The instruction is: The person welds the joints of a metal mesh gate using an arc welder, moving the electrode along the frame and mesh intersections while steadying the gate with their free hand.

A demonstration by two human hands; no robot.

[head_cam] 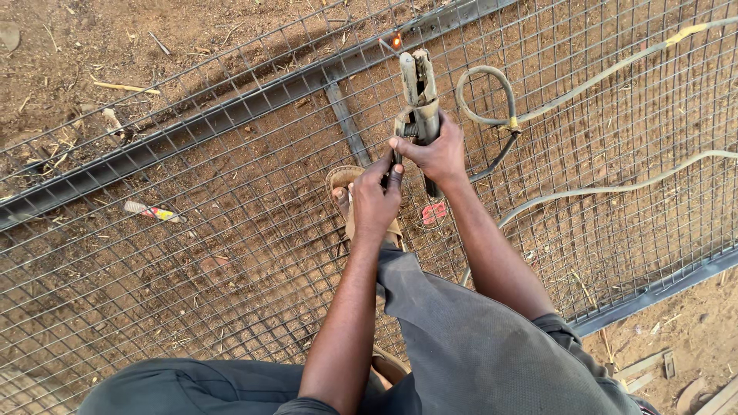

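My right hand (437,152) grips the handle of a welding electrode holder (418,91) that points away from me. A short rod in its jaws ends in a glowing orange tip (397,40) beside the dark steel frame bar (231,111). My left hand (374,201) is closed around the lower end of the holder's handle, touching my right hand. Both hands hover over a wire mesh panel (192,253) lying flat on brown soil. My sandalled foot (347,192) stands on the mesh under my hands.
A grey welding cable (492,96) loops right of the holder and runs off to the upper right. A second cable (615,188) crosses the mesh at right. A small coloured wrapper (154,210) lies under the mesh at left. Scrap strips (653,365) lie at bottom right.
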